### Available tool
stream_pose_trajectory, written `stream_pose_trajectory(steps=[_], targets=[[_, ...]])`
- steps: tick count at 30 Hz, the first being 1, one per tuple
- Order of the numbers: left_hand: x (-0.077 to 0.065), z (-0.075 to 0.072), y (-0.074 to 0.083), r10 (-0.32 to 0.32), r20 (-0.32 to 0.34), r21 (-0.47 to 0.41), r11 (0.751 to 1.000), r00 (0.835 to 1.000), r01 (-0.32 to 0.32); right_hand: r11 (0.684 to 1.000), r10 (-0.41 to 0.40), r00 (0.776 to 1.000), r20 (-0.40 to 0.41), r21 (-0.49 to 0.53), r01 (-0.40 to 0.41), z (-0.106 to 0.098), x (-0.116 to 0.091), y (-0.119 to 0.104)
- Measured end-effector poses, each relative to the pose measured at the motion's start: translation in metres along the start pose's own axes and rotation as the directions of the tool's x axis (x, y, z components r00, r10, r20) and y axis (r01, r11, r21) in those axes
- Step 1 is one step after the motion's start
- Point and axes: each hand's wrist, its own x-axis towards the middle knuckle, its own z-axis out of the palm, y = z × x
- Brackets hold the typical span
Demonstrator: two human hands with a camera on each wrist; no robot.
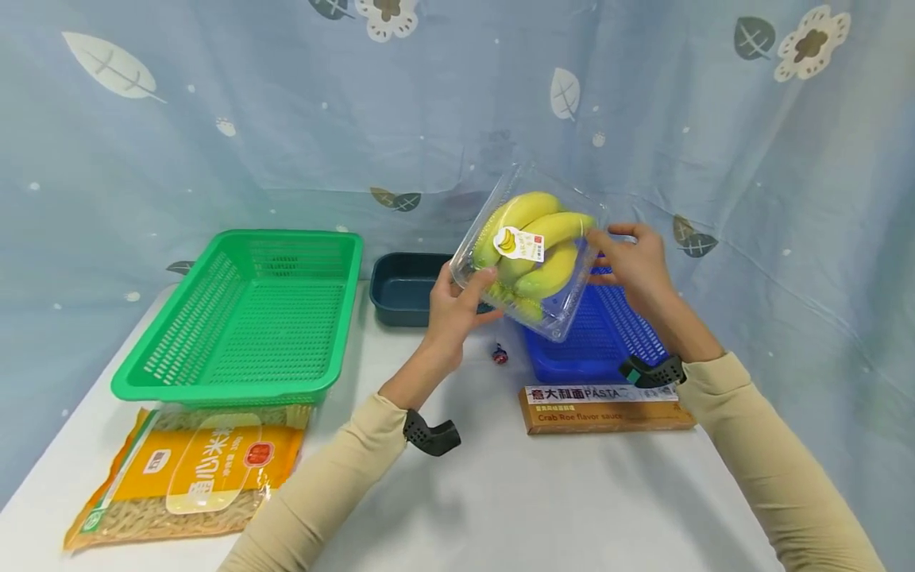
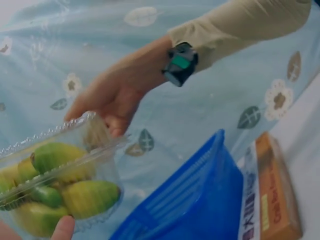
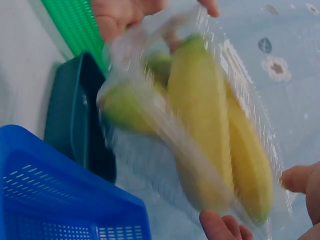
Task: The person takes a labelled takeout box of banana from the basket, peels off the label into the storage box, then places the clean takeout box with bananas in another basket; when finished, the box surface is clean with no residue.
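A clear plastic clamshell box [image 1: 557, 322] with several yellow-green bananas [image 1: 532, 213] inside is held up in the air, tilted, a white banana label [image 1: 520, 244] on its lid. My left hand [image 1: 457, 306] grips its lower left corner, thumb over the lid. At the opposite side my right hand [image 1: 632, 258] pinches the edge; the right wrist view has that thumb and fingertips [image 3: 215, 225] on either side of the box rim. Below the box is a blue basket [image 1: 565, 367], partly covered by it in the head view.
A green basket [image 1: 336, 318] stands at left, with an orange-yellow food bag [image 1: 193, 477] before it. Behind the left hand sits a dark teal tray [image 1: 400, 316]. A pasta box [image 1: 608, 417] lies in front of the blue basket, and a small wrapped item [image 1: 499, 354] lies left of it.
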Motion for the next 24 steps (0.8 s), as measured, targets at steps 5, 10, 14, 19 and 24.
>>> stream_pose_trajectory(steps=[5, 10, 14, 19, 24], targets=[[-0.007, -0.019, 0.015, -0.018, 0.027, 0.029, 0.999, 0.999, 0.017, 0.998, -0.046, 0.997, 0.056, 0.048, 0.043, -0.004, -0.006, 0.002], [-0.020, -0.039, 0.031, -0.072, 0.077, 0.086, 0.994, 0.994, 0.065, 0.988, -0.106, 0.975, 0.196, 0.127, 0.082, -0.007, -0.015, 0.005], [-0.028, -0.052, 0.043, -0.097, 0.100, 0.132, 0.988, 0.990, 0.083, 0.982, -0.164, 0.952, 0.258, 0.138, 0.132, -0.002, -0.027, 0.008], [-0.035, -0.066, 0.060, -0.116, 0.096, 0.128, 0.986, 0.989, 0.103, 0.981, -0.149, 0.957, 0.248, 0.157, 0.112, 0.012, -0.046, 0.010], [-0.044, -0.078, 0.069, -0.101, 0.036, 0.138, 0.986, 0.994, 0.095, 0.987, -0.123, 0.968, 0.217, 0.129, 0.096, 0.027, -0.065, 0.014]])
